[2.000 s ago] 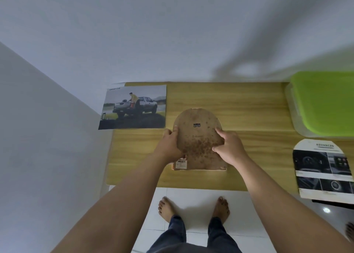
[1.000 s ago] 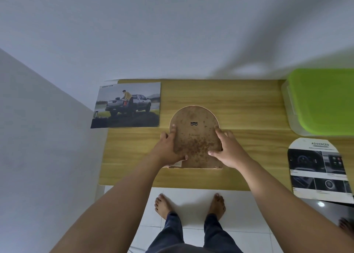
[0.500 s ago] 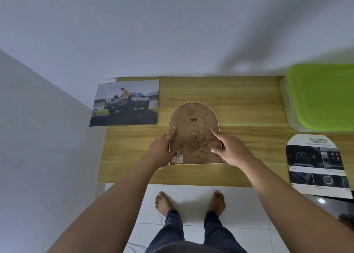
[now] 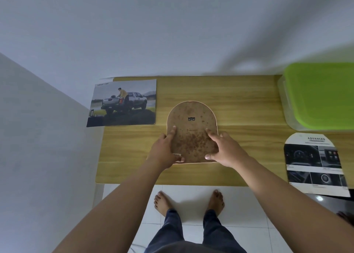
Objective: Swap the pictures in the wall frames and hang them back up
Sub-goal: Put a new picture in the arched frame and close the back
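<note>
An arch-shaped wall frame [image 4: 191, 130] lies face down in the middle of the wooden table [image 4: 239, 103], its stained brown backing board and small metal hanger facing up. My left hand [image 4: 164, 153] grips its lower left edge, thumb on the bottom corner. My right hand [image 4: 224, 149] presses on its lower right part, thumb at the bottom edge. A rectangular picture of a pickup truck [image 4: 122, 103] lies loose at the table's left end. An arch-cut picture of a car dashboard [image 4: 314, 164] lies loose at the right.
A clear plastic box with a green lid [image 4: 319, 95] stands at the table's far right. The table sits against a white wall, with a side wall close on the left. My bare feet stand on white floor tiles [image 4: 191, 197] below the table's near edge.
The frame was tilted up off the table in my hands and now lies flat. My hands have slid down to its lower corners.
</note>
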